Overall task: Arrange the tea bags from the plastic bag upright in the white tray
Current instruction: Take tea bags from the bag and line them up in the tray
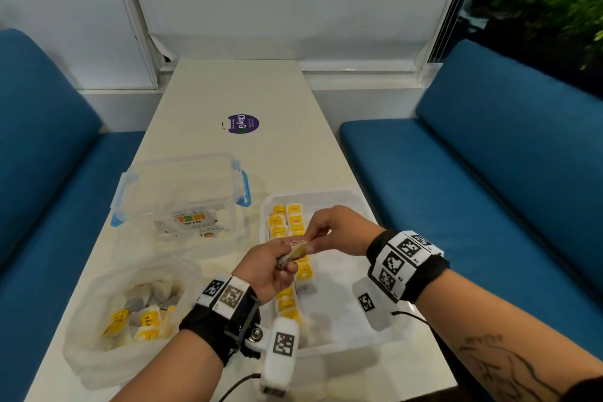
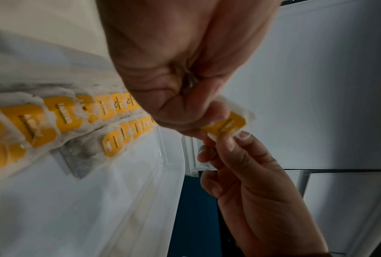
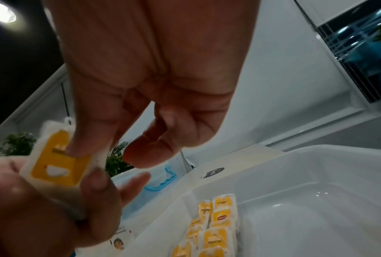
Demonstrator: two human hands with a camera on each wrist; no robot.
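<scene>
Both hands meet over the white tray (image 1: 346, 341) and share one tea bag (image 1: 297, 251) with a yellow tag. My left hand (image 1: 270, 266) grips its lower part; the same tea bag (image 2: 227, 124) shows in the left wrist view. My right hand (image 1: 329, 232) pinches its top edge with thumb and forefinger, as the right wrist view shows on the tea bag (image 3: 57, 165). Several yellow-tagged tea bags (image 1: 287, 222) stand in two rows along the tray's left side. The clear plastic bag (image 1: 130, 316) at the near left holds several more tea bags.
A clear lidded box (image 1: 182, 199) with blue clips stands behind the plastic bag, with printed packets inside. A purple round sticker (image 1: 243, 124) lies on the cream table (image 1: 235, 88) farther back. Blue benches (image 1: 489, 173) flank the table on both sides.
</scene>
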